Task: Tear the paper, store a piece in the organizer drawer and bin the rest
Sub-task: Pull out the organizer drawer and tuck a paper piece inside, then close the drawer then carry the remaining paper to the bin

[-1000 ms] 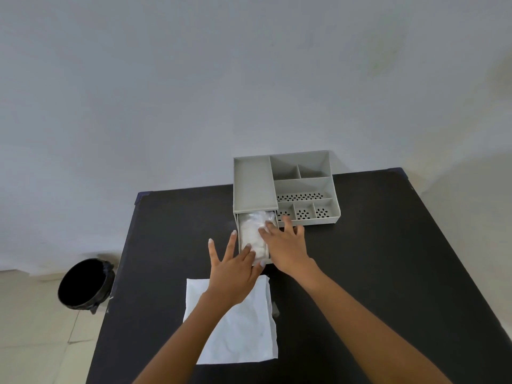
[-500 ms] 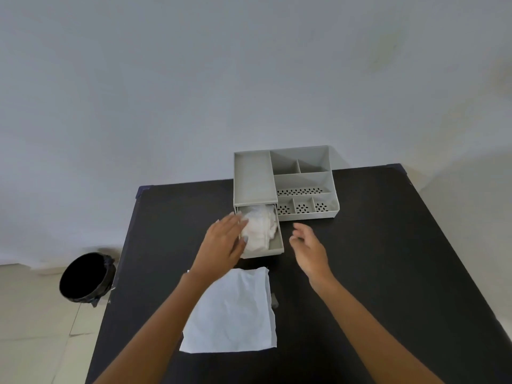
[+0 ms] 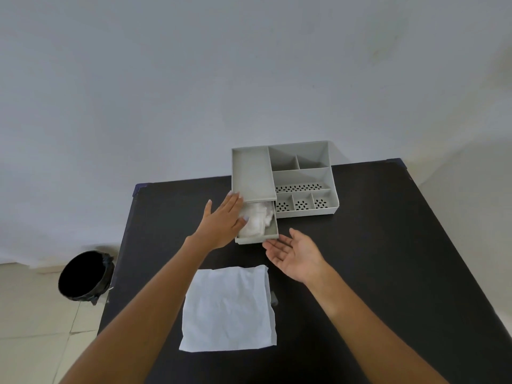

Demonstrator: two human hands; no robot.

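A grey organizer (image 3: 302,176) stands at the back of the black table (image 3: 388,245). Its drawer (image 3: 273,234) is pulled out toward me, with a crumpled white paper piece (image 3: 256,220) inside. My left hand (image 3: 223,220) lies flat and open over the drawer's left side, its fingertips touching the paper and the organizer's front edge. Just in front of the drawer's right corner, my right hand (image 3: 295,253) is open, palm up, holding nothing. A flat white paper sheet (image 3: 230,306) lies on the table between my forearms.
A black bin (image 3: 84,275) stands on the tiled floor left of the table. A white wall rises behind the table. A small dark object (image 3: 274,297) pokes out at the sheet's right edge.
My right hand has left the drawer, drawn back and turned palm up. My left hand has moved forward from the flat sheet onto the drawer's left side. The view shifted slightly.
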